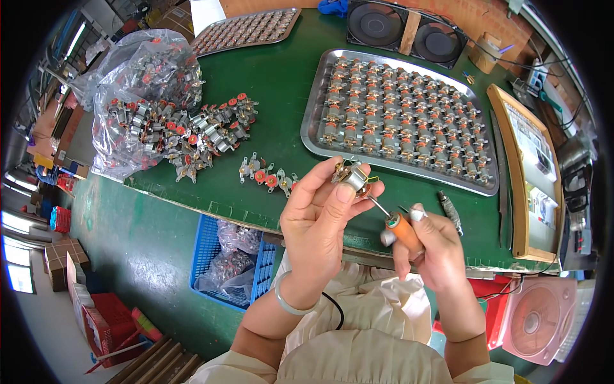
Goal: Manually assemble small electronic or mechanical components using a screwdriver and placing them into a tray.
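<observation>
My left hand (323,214) pinches a small metal electrical part (354,177) with an orange disc and thin lugs, between thumb and fingers. My right hand (435,246) is wrapped around an orange-handled tool (404,233) that looks like a soldering iron. Its thin metal shaft points up and left, its tip close to the part; whether they touch I cannot tell. White covering shows on one right fingertip. Just left of my left hand, a few loose parts (271,181) of the same kind lie on the green table (268,83).
A metal tray (311,131) holds rows of these parts; another tray (291,24) stands far left. Loose parts (211,131) spill from a plastic bag (105,137). Two black fans (376,23), a wooden frame (497,105) and a grey cylindrical tool (449,211) surround the workspace. A blue crate (206,246) sits below.
</observation>
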The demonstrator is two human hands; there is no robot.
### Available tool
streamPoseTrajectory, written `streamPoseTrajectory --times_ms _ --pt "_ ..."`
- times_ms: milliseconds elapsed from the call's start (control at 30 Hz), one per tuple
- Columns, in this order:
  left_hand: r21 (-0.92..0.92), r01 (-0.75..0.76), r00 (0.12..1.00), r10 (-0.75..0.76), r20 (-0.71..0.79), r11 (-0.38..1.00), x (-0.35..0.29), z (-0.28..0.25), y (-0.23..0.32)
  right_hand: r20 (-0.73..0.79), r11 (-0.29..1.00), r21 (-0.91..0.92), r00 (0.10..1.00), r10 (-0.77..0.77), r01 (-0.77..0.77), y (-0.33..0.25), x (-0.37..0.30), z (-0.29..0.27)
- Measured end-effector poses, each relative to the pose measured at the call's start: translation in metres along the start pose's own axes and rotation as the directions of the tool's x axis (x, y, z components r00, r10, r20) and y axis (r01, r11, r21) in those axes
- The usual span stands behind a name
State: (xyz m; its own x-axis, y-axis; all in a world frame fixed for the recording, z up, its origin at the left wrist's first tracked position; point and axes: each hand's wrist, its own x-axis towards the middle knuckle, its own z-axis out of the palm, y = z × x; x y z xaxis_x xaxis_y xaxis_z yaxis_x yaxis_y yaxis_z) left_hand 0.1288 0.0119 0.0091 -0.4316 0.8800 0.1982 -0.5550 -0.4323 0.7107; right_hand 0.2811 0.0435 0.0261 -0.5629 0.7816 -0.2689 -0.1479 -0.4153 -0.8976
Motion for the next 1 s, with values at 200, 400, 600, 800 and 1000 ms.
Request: streamPoseTrajectory --times_ms 200,400,600,800,1000 --pt "-0.008 0.106 0.990 -0.105 0.091 0.994 0.006 -0.007 0.007 -0.130 0.949 0.069 0.946 -0.298 0.308 -0.019 -0.001 -0.028" --pt "0.388 0.063 0.928 -0.198 0.317 0.919 0.006 -0.016 -0.003 0.221 0.436 -0.648 0.702 -0.677 0.624 -0.049 0.000 -0.020" --pt "0.687 -0.107 0.890 -0.239 0.388 0.719 0.008 -0.014 -0.010 0.157 0.494 -0.557 0.668 -0.727 0.668 -0.043 0.020 -0.013" --pt "0.700 -0.077 0.887 -0.272 0.373 0.710 0.007 -0.015 -0.009 0.197 0.552 -0.506 0.712 -0.674 0.663 -0.040 0.025 -0.015" --pt "0.739 -0.117 0.897 -0.249 0.365 0.663 0.005 -0.013 -0.007 0.132 0.604 -0.570 0.788 -0.602 0.557 -0.046 0.027 -0.009"
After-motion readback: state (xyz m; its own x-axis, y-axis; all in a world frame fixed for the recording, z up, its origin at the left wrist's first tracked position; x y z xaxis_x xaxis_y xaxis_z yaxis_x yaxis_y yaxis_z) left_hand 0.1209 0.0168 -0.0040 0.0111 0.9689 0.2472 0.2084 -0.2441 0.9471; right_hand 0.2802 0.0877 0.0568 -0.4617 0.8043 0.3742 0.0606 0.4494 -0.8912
